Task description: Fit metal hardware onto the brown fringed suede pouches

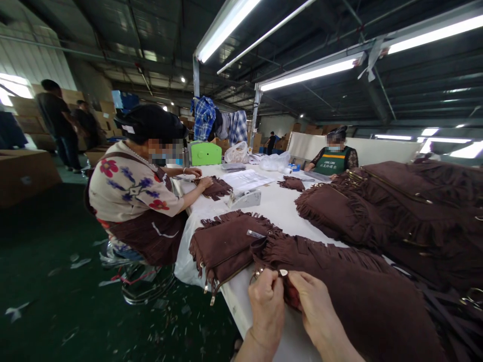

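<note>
A brown fringed bag (pixel 350 296) lies in front of me on the white table, its near left end at my hands. My left hand (pixel 266 304) is closed in a pinch at that end, next to a metal ring; its fingers hide what they grip. Beside it, my right hand (pixel 317 306) pinches the bag's edge between thumb and fingers. A small pale shiny piece (pixel 283 272) shows between the two hands. Just beyond lies another brown fringed bag (pixel 222 246), with metal zip pulls hanging over the table edge.
Brown fringed bags (pixel 415 201) are heaped on the right. A co-worker (pixel 139 196) sits at left, hands on a small brown piece; another (pixel 334 156) sits at the far end. A tape dispenser (pixel 245 198), papers (pixel 247 180) and a green box (pixel 206 154) stand on the table (pixel 277 211).
</note>
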Motion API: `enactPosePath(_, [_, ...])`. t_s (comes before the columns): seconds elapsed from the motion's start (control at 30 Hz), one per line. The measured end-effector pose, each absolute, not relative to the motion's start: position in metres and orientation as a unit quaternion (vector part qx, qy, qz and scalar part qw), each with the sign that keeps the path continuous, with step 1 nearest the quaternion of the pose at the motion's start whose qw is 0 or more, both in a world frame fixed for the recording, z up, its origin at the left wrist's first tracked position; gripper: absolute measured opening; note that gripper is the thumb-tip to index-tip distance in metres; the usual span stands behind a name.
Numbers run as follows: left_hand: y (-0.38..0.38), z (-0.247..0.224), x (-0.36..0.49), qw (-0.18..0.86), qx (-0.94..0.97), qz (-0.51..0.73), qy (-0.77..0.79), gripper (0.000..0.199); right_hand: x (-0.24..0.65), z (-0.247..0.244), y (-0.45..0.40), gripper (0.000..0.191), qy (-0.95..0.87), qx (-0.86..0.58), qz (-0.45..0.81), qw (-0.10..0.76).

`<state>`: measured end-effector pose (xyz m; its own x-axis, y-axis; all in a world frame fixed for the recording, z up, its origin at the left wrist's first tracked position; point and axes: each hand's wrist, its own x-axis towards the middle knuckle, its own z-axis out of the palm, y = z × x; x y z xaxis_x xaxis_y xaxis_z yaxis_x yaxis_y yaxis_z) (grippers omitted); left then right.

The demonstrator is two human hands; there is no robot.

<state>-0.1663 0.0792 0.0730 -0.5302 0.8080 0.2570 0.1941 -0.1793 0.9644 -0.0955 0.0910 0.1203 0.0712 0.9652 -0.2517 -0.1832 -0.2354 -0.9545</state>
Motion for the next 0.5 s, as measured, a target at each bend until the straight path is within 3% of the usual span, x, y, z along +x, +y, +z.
enactPosePath(0.3, [0.086,0.079,-0.157,0.341,0.346,0.656,0.578,0.014,-0.09,0.116,0.099,0.02,-0.339,-0.523,0.63,0.462])
enactPosePath(0.5, [0.088,0.095,-0.168,0.462,0.302,0.661,0.508,0.019,-0.086,0.113,0.093,0.025,-0.389,-0.502,0.595,0.493])
